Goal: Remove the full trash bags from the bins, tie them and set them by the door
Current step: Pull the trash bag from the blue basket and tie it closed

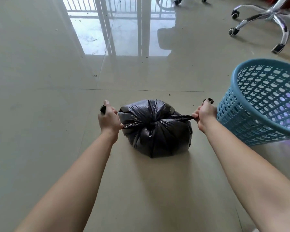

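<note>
A full black trash bag sits on the tiled floor in front of me, its top gathered into a knot at the middle. My left hand grips one twisted end of the bag on its left side, pulled taut. My right hand grips the other twisted end on the right, also stretched tight. The tips of both ends stick out past my fists. A blue perforated plastic bin stands just right of my right hand, tilted in this view and holding no bag.
A chrome office chair base with castors stands at the back right. Another chair's castors show at the top edge. The glossy floor reflects a bright barred doorway straight ahead. Bare floor lies to the left.
</note>
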